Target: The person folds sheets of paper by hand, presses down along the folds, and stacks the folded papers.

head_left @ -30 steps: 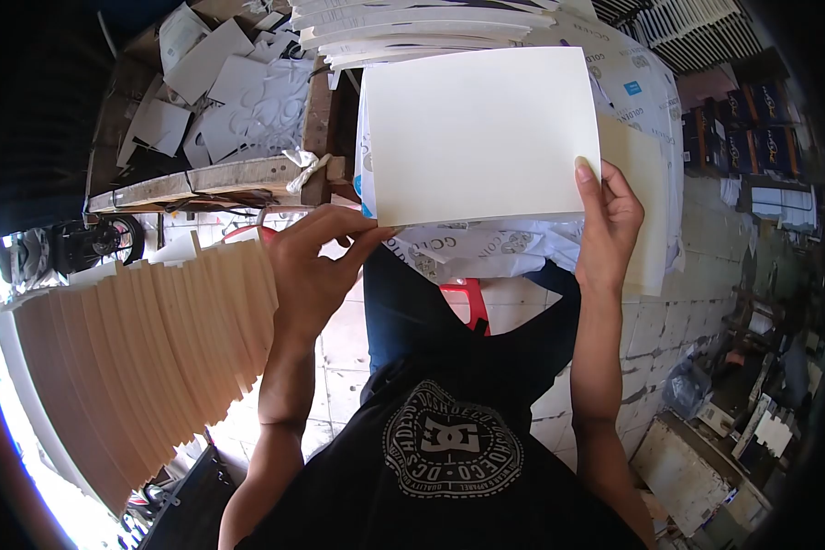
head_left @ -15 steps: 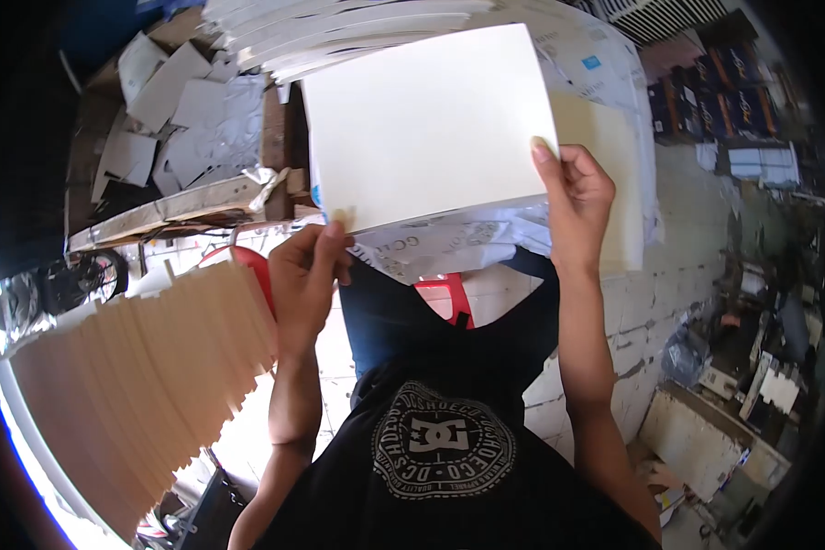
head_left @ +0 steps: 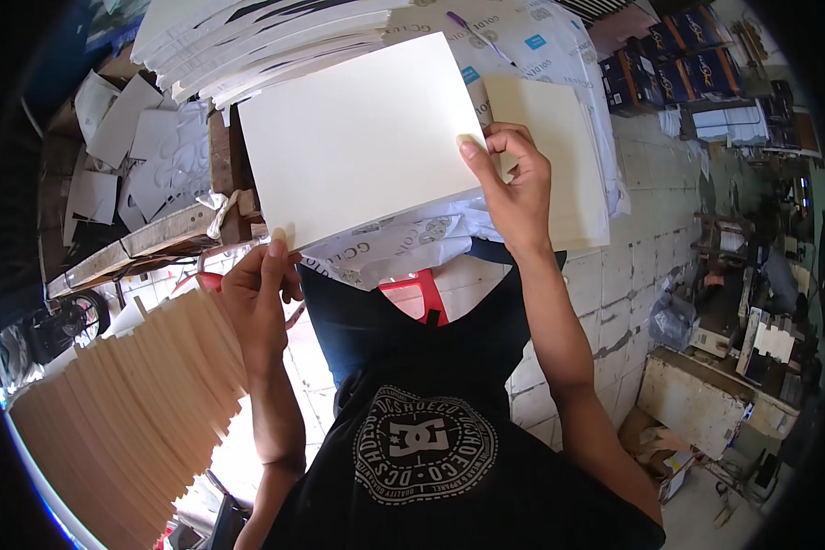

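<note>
A blank white sheet of paper (head_left: 367, 147), stiff and flat, is stretched between my hands above the work surface, tilted with its right side higher. Its near left corner is pinched between the thumb and fingers of my left hand (head_left: 258, 284). My right hand (head_left: 518, 188) grips the right edge, thumb on top and fingers curled beneath. Just right of that hand lies a cream-coloured sheet or pile (head_left: 564, 156). Crumpled printed wrapping paper (head_left: 403, 243) shows below the held sheet, at the surface's near edge.
Uneven stacks of white paper (head_left: 266, 46) stand behind the sheet. A purple pen (head_left: 456, 20) lies at the back. To the left are a wooden bin (head_left: 147, 234) of paper scraps and a tall row of brownish sheets (head_left: 128, 394). Blue boxes (head_left: 674, 69) sit at far right.
The sheet and both hands have shifted left in the view, and the background has moved with them. More of the cream pile and the purple pen now show. Both grips look the same.
</note>
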`<action>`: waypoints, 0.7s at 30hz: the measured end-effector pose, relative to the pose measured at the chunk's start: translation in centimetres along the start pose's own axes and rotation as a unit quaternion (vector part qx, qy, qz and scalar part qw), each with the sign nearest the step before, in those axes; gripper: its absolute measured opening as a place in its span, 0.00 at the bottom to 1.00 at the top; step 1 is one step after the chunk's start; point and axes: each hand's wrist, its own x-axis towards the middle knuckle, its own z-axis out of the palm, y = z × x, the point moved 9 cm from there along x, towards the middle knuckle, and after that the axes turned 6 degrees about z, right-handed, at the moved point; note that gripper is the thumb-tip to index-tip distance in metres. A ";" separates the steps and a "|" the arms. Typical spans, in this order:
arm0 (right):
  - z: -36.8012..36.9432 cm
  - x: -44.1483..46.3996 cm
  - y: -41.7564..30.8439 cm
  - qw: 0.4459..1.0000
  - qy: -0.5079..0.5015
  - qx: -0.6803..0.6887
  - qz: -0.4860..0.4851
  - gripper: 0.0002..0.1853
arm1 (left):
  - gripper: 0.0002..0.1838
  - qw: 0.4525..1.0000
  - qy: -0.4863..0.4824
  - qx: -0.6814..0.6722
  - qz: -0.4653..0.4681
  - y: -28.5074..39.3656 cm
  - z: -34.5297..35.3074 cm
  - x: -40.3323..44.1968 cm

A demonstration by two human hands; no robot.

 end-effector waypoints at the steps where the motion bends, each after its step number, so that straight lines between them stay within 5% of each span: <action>1: 0.0 0.0 0.0 1.000 -0.001 -0.002 0.001 0.14 | 0.18 1.000 -0.004 0.002 0.001 0.0 0.0 0.0; 12: 0.3 0.2 0.0 0.999 -0.030 -0.013 0.006 0.12 | 0.18 1.000 -0.009 0.000 -0.002 0.0 0.0 0.0; 15: -0.6 -1.6 -4.3 0.971 0.094 -0.202 -0.091 0.19 | 0.19 1.000 -0.024 -0.016 0.012 -0.2 -0.1 0.2; 17: 2.7 -4.1 -7.0 0.960 0.019 -0.215 -0.177 0.32 | 0.19 1.000 -0.008 0.003 0.007 -0.1 -0.3 0.1; 21: 11.4 -11.2 -9.2 0.933 -0.172 -0.229 -0.216 0.38 | 0.19 1.000 0.019 -0.007 -0.011 -0.6 0.0 -0.2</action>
